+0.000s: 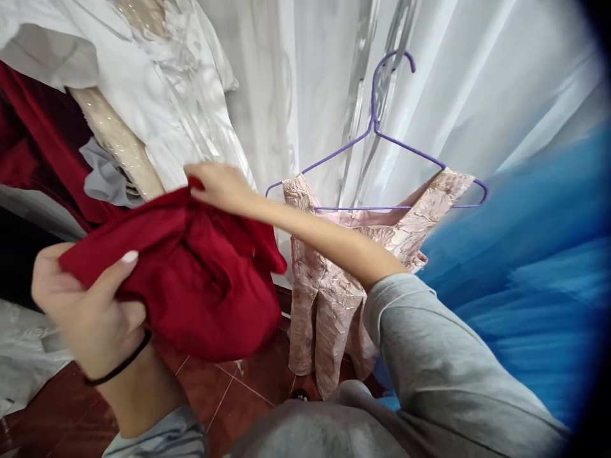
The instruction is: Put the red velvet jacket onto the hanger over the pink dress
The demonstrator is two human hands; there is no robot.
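Left hand (83, 312): I see it low at the left, thumb on top, closed on the near edge of one crumpled dark red fabric garment (191, 273). A thin black band sits round that wrist.

Right hand (222, 184): it reaches across from the right, forearm bare, grey sleeve pushed up near the elbow. The fingers pinch the top far edge of the same red garment. So both hands are holding it; the cloth hangs bunched between them, above the floor, at centre-left of my view.

Count: two hands, one red garment held, one hanger.

Just behind the right forearm, one purple wire hanger (377, 137) carries a pink brocade dress with gold pattern (329, 286). The forearm crosses in front of the dress's upper left part and hides it. The hanger's hook sits against white sheer curtain fabric (477, 95).

To the right, a mass of blue tulle (539, 254) lies just beside the pink dress. At upper left, white satin clothing (157, 95) hangs, with more dark red cloth (33, 146) at the far left edge. Below, dark red floor tiles (238, 394) with pale grout lines.
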